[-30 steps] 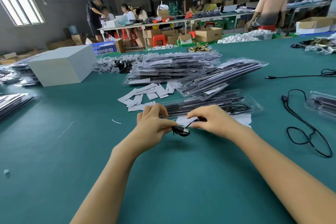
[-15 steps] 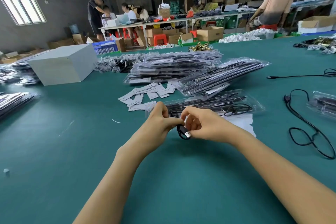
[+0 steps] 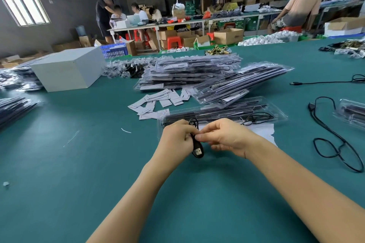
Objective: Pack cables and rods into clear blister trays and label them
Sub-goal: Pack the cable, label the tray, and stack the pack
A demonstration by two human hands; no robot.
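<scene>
A coiled black USB cable (image 3: 197, 147) hangs between my two hands over the green table, its metal plug pointing down. My left hand (image 3: 176, 139) grips the coil from the left. My right hand (image 3: 225, 137) pinches it from the right with thumb and forefinger. Just behind my hands lies an open clear blister tray (image 3: 276, 113) holding black rods and another cable. White paper labels (image 3: 156, 100) lie scattered to its left. A white sheet (image 3: 262, 131) lies under the tray.
Stacks of filled blister trays (image 3: 189, 73) rise behind the labels. A grey box (image 3: 67, 69) stands at the left. Loose black cables (image 3: 335, 140) lie at the right beside another tray (image 3: 353, 112). More tray stacks (image 3: 13, 108) sit at the far left. People work at tables behind.
My hands have drawn closer together around the cable, and the coil has tightened. The USB plug now hangs lower between them.
</scene>
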